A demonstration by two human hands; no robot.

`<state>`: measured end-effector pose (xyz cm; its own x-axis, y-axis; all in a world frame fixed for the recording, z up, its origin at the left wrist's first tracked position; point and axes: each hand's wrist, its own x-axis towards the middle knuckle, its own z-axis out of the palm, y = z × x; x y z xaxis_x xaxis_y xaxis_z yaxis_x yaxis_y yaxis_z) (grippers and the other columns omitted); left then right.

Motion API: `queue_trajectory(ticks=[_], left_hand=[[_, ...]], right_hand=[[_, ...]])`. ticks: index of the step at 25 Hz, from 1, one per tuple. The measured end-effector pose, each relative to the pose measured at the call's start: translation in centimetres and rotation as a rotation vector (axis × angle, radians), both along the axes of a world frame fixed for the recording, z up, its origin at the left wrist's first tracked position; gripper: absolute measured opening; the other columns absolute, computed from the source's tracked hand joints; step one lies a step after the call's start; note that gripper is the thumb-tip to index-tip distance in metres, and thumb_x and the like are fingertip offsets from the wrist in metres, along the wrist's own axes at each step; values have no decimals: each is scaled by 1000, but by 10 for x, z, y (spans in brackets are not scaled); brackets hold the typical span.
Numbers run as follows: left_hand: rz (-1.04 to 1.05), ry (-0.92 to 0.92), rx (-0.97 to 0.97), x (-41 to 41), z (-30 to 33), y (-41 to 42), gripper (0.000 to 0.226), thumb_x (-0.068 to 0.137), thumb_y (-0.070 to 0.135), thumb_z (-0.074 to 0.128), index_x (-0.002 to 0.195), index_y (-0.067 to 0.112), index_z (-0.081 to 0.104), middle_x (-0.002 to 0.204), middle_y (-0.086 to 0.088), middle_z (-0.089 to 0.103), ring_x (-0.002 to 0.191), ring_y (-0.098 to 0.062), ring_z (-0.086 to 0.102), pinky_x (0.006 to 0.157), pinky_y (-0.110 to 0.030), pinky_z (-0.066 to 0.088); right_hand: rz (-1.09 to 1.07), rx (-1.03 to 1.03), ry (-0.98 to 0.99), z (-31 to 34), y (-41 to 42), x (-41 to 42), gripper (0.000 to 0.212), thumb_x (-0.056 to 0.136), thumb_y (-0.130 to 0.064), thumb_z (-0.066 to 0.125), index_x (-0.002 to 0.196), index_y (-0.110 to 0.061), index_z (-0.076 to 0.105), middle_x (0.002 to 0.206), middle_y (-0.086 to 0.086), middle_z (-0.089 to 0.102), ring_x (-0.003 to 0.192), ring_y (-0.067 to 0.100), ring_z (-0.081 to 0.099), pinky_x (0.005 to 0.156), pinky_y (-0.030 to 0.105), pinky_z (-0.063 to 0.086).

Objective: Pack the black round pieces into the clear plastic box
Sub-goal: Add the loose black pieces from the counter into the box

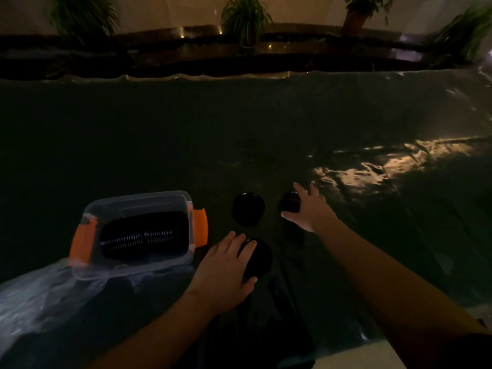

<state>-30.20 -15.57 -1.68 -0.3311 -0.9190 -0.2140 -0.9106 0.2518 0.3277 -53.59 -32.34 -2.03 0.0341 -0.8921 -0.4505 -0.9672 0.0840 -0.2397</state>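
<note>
The clear plastic box [138, 203] with orange latches lies at the lower left, and a row of black round pieces [143, 235] fills its inside. Three stacks of black round pieces stand to its right on the dark table. My left hand [223, 267] wraps around the nearest stack [259, 258]. My right hand [308, 209] grips the far right stack [289, 202] from its right side. The middle stack [248, 209] stands free between them, untouched.
The table is covered with a dark, shiny plastic sheet [372, 169] that wrinkles and glints at the right. A crumpled clear plastic bag [40, 294] lies at the lower left by the box. Potted plants [246, 20] line a ledge behind the table's far edge.
</note>
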Motion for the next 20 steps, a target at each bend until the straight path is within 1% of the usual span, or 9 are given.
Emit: queue_trajectory(ticks=[2, 4, 5, 8, 11, 13, 16, 20], left_hand=[[51, 10, 31, -2, -9, 2, 83, 88, 61, 55, 154, 33, 13, 165, -3, 23, 152, -25, 15, 117, -46, 24], [111, 25, 72, -1, -17, 6, 84, 87, 62, 56, 154, 33, 14, 165, -2, 23, 151, -24, 17, 117, -46, 27], [137, 27, 98, -2, -22, 6, 85, 86, 62, 57, 154, 33, 15, 165, -2, 22, 151, -24, 18, 117, -47, 27], [199, 27, 139, -1, -32, 10, 83, 86, 63, 57, 154, 30, 20, 163, -3, 26, 148, -25, 25, 115, -46, 33], [284, 111, 211, 3, -38, 15, 82, 86, 61, 59, 152, 29, 24, 158, -2, 31, 140, -25, 36, 111, -43, 40], [342, 176, 243, 6, -40, 18, 80, 85, 58, 62, 151, 28, 27, 155, -1, 35, 137, -25, 40, 110, -42, 42], [407, 229, 241, 8, -41, 16, 85, 83, 57, 66, 151, 26, 26, 153, 0, 35, 140, -25, 37, 112, -43, 41], [386, 199, 192, 3, -42, 9, 105, 74, 65, 73, 153, 23, 19, 156, -1, 32, 142, -25, 32, 114, -44, 38]], right_hand=[[31, 26, -16, -6, -6, -1, 100, 87, -55, 75, 164, -38, 13, 169, 13, 20, 151, 41, 26, 115, 60, 37], [62, 26, -26, -9, -10, -1, 95, 90, -48, 75, 164, -34, 17, 162, 14, 34, 146, 39, 34, 113, 57, 40], [68, 24, -32, -9, -11, -1, 94, 89, -46, 75, 163, -32, 19, 159, 14, 37, 145, 39, 35, 113, 56, 41], [92, -6, -102, -2, -11, 6, 95, 85, -46, 78, 162, -30, 24, 157, 12, 38, 145, 37, 33, 112, 55, 42], [144, -101, -230, 8, -8, 28, 94, 81, -48, 81, 158, -31, 30, 155, 8, 37, 143, 32, 34, 110, 51, 43], [197, -152, -268, 10, -5, 48, 94, 79, -48, 82, 156, -32, 32, 154, 6, 36, 143, 29, 33, 110, 49, 42], [292, -142, -241, 4, -2, 77, 96, 79, -48, 82, 157, -31, 30, 156, 5, 38, 145, 29, 31, 112, 51, 41], [358, -72, -144, -14, -4, 98, 100, 78, -48, 84, 159, -29, 28, 159, 6, 37, 147, 31, 32, 113, 56, 41]])
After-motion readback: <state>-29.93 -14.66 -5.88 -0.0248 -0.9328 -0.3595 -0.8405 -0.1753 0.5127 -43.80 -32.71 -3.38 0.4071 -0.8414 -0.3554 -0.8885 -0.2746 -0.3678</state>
